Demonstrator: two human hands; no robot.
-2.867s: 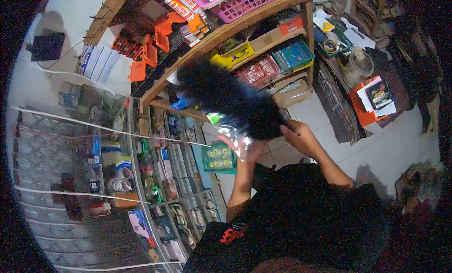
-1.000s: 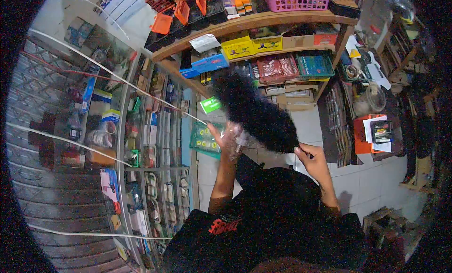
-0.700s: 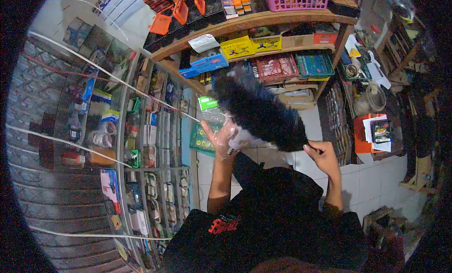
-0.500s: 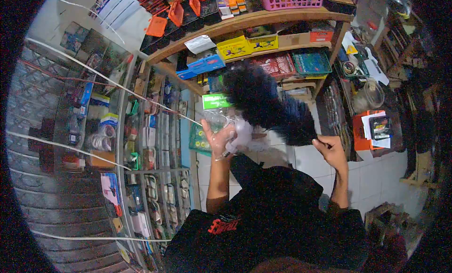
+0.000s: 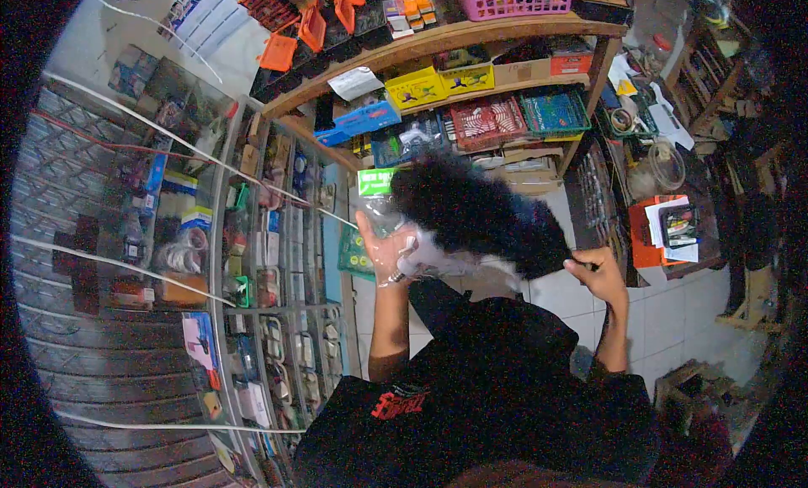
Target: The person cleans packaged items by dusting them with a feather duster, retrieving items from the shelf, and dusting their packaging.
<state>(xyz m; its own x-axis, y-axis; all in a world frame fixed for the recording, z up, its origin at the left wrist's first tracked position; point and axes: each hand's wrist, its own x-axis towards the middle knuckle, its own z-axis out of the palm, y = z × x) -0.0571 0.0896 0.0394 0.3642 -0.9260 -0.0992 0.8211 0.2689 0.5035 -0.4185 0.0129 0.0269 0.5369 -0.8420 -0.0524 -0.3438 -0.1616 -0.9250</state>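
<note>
My right hand [image 5: 599, 273] pinches the thin end of a dark, fluffy feather duster [image 5: 488, 214]. The duster slants up to the left, and its blurred head hides part of what lies behind it. On my left hand [image 5: 389, 248] rests a clear plastic packet [image 5: 379, 208] with a green header label [image 5: 374, 182], the thumb raised along its left side. Something whitish [image 5: 433, 256] shows at the packet's right, below the duster; its kind is unclear. The duster's head overlaps the packet in view, and I cannot tell whether they touch.
A glass display case [image 5: 282, 307] with small goods stands at the left. Ahead, a wooden shelf [image 5: 471, 35] carries yellow boxes [image 5: 418, 88], a red tray [image 5: 486, 122] and a pink basket [image 5: 518, 1]. An orange box [image 5: 646, 235] sits at the right. White cords [image 5: 160, 126] cross the left side.
The feather duster's head has swung downward, uncovering more of the trays on the shelf. My right hand has shifted slightly down and right. The left hand stays nearly in place with the packet.
</note>
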